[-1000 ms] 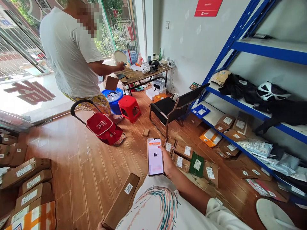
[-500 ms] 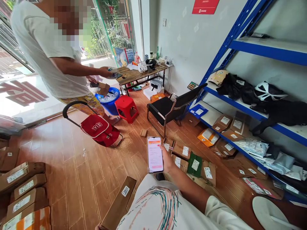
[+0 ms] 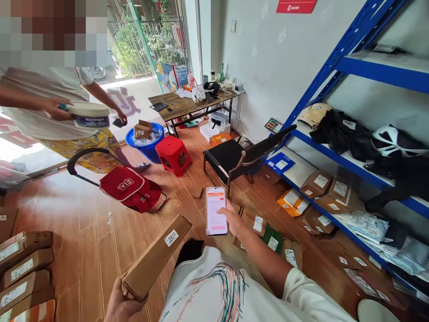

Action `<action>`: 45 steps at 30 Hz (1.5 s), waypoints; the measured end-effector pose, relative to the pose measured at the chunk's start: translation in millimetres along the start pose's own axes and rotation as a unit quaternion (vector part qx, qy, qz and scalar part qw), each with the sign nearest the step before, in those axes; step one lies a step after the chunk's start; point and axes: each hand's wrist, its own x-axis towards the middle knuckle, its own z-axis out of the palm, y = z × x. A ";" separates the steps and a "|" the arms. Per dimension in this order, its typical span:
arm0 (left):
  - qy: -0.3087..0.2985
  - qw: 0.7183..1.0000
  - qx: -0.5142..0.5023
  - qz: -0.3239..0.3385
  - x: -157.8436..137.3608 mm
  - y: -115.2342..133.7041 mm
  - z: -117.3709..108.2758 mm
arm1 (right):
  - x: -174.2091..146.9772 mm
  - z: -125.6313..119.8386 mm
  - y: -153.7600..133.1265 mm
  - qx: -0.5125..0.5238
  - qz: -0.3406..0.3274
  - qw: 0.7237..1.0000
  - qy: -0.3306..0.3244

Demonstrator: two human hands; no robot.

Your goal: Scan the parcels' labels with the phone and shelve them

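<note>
My left hand (image 3: 123, 300) is closed around the lower end of a long brown cardboard box (image 3: 156, 259), which tilts up to the right and bears a white label reading 5013. In my right hand (image 3: 233, 219) is a smartphone (image 3: 216, 219), held upright with its lit screen facing me. The right thumb rests over the screen, which shows an orange band at the top and a pink bar near the bottom. Small text on it is too fine to read. Behind the phone, parcels (image 3: 256, 222) with white labels lie on the floor.
Another person (image 3: 43, 112) holds a white tub (image 3: 89, 115) at the left. Before them stand a red trolley bag (image 3: 132, 188), blue bin (image 3: 147, 145) and red stool (image 3: 173, 155). A black chair (image 3: 231, 156) and blue shelving (image 3: 372, 71) are right; more boxes (image 3: 25, 270) lie lower left.
My left hand has raised the box into fuller view. My right thumb has moved onto the phone screen. The other person has shifted left and now holds a tub; a small box sits in the bin.
</note>
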 end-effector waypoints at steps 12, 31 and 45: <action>-0.081 0.995 0.057 -0.031 -47.0 250.8 173.6 | 198.2 112.7 -48.3 -0.008 -0.096 0.994 0.043; -0.180 0.976 0.070 0.097 -170.7 500.1 340.3 | 426.9 207.7 -148.6 0.027 -0.098 0.992 0.077; -0.267 0.962 0.025 0.059 -228.9 586.3 543.6 | 551.6 171.9 -227.2 0.033 -0.085 0.987 0.130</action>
